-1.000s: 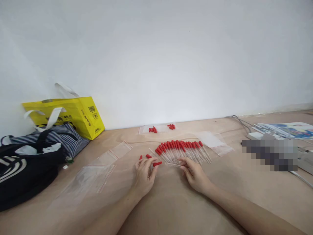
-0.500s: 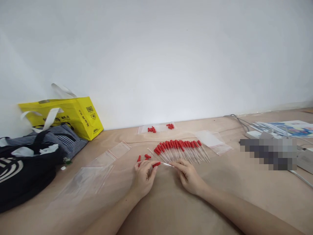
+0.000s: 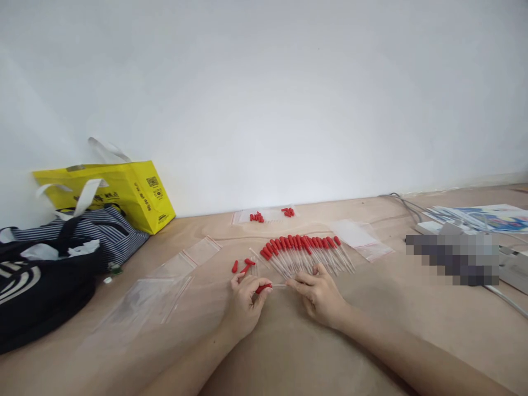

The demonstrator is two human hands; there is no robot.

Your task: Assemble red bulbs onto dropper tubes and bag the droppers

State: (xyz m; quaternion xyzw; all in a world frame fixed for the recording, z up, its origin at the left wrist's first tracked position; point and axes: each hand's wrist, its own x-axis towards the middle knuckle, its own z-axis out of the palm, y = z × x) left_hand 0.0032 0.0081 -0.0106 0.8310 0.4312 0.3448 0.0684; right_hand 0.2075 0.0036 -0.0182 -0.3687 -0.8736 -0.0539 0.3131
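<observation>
Near the dropper row (image 3: pixel 298 242), the left hand (image 3: pixel 244 303) pinches a soft-looking red cap (image 3: pixel 264 287), the right hand (image 3: pixel 324 298) a maybe-breakable tube (image 3: pixel 279 286), best held near the cap.

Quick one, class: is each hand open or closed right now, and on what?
Left hand: closed, pinching a red bulb.
Right hand: closed, pinching a thin clear tube that points toward the bulb.

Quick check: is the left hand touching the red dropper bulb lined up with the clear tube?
Touching. The head view shows the left hand pinching the red dropper bulb between thumb and fingers.
</observation>
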